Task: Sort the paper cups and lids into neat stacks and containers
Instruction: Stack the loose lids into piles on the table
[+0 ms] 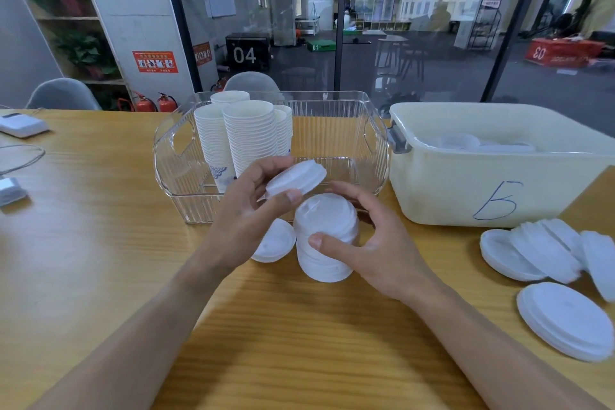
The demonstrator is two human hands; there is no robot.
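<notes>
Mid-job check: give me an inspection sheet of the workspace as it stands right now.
Surface: wooden table, light glare on its left part.
Job's things: paper cups nested in stacks inside the clear bin; lid stack upright on the table; one single lid raised above it; a loose lid left of the stack; more loose lids at right; cream tub marked with a handwritten character, lids inside.
Clutter: white device at far left.
Grippers: left hand pinches the single lid; right hand curls round the lid stack.
Cables: thin cable looped at left edge.
Surroundings: glass wall, grey chairs, fire extinguishers, plant shelf.
</notes>
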